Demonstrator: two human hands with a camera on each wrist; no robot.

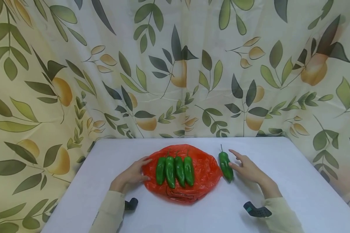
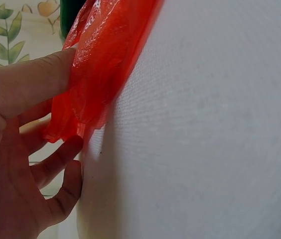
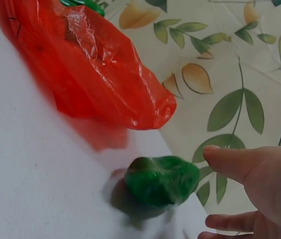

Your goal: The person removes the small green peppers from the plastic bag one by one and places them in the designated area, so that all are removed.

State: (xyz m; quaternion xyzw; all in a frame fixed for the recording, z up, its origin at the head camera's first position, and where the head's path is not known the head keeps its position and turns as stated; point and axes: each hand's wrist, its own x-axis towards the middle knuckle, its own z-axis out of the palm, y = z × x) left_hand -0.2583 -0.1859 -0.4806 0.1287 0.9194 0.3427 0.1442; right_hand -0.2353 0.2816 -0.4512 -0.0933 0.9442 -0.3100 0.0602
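Observation:
Several green peppers [image 1: 170, 171] lie side by side on a crumpled red plastic bag [image 1: 205, 176], their stems pointing to the far side. My left hand [image 1: 133, 171] is at the bag's left edge. In the left wrist view its thumb [image 2: 51, 74] touches the red film, with the other fingers loosely bent and partly hidden behind it. One more green pepper [image 1: 225, 165] lies on the table just right of the bag. My right hand [image 1: 246, 166] is beside that pepper, thumb and fingers spread. In the right wrist view a gap shows between thumb and pepper [image 3: 163, 181].
The peppers and bag lie on a white table [image 1: 192, 218]. Behind its far edge hangs a curtain [image 1: 175, 97] with a leaf and fruit print. Dark devices sit by the left wrist [image 1: 131, 204] and the right wrist [image 1: 256, 210].

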